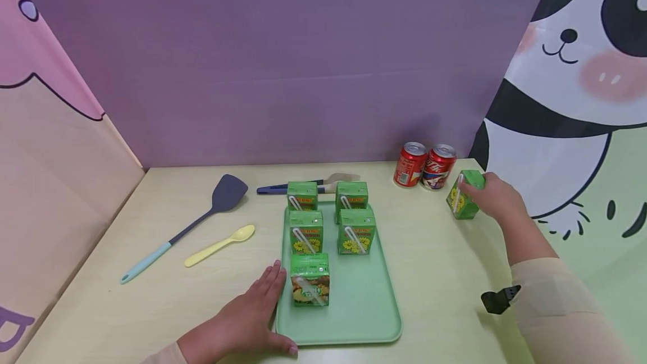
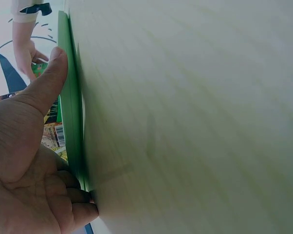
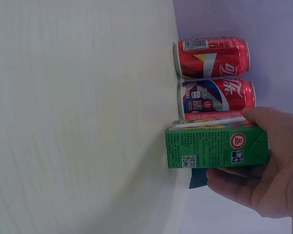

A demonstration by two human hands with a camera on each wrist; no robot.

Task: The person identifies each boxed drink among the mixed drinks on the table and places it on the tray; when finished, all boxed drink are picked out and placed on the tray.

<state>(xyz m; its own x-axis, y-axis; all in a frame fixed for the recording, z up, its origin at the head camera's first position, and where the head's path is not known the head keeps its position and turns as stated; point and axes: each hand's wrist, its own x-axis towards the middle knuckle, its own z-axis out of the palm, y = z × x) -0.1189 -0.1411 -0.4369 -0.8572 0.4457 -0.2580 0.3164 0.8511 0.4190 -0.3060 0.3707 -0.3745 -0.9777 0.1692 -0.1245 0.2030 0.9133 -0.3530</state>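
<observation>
At the right of the head view, my right hand grips a green drink carton with a white straw on its face. In the right wrist view, the thumb lies on one side of the carton and the fingers on the other. My left hand rests against the left rim of a light green tray, its thumb by the near corner. The left wrist view shows that thumb stretched along the tray's edge. Several green drink cartons stand on the tray, the nearest carton bearing a brown picture.
Two red cola cans stand at the back right, just beyond the held carton. Left of the tray lie a dark spatula with a light blue handle and a yellow spoon. Blue-handled utensils lie behind the tray, before a purple backdrop.
</observation>
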